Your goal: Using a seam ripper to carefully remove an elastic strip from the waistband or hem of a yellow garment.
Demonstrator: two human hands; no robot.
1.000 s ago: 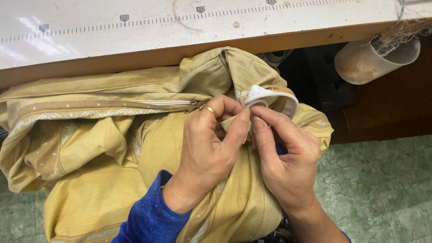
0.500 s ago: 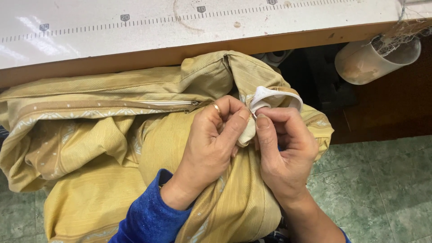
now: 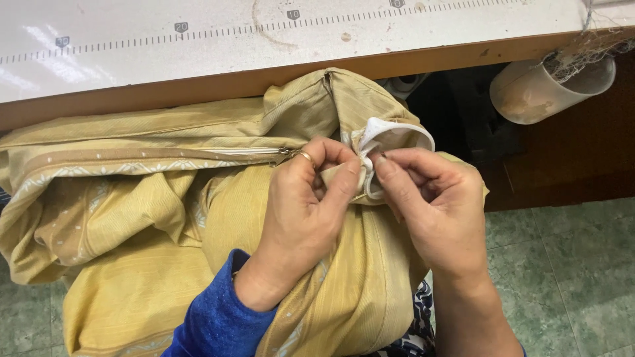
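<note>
Hands together at frame centre, both pinched on the same fold of cloth. Left hand [image 3: 305, 208], ring on one finger, grips the yellow cover [image 3: 152, 218] between thumb and forefingers. Right hand [image 3: 436, 211] meets it from 3 o'clock, fingertips [image 3: 383, 165] closed on the white lining [image 3: 390, 132] where it pokes out of the cover's corner. Lining curls up toward 12 o'clock, just above both thumbs. Zipper [image 3: 248, 151] runs out to 9 o'clock from the left hand, its pull sitting right beside the ringed finger. I see the cover heaped across the lap, spilling to 7 o'clock. Blue sleeve [image 3: 215, 317] at 6 o'clock. Table [image 3: 198, 49] with a ruler strip spans 12 o'clock. Cup [image 3: 549, 89] hangs under its edge at 2 o'clock, loose threads trailing on its rim. Green floor [image 3: 569, 264] at 4 o'clock.
</note>
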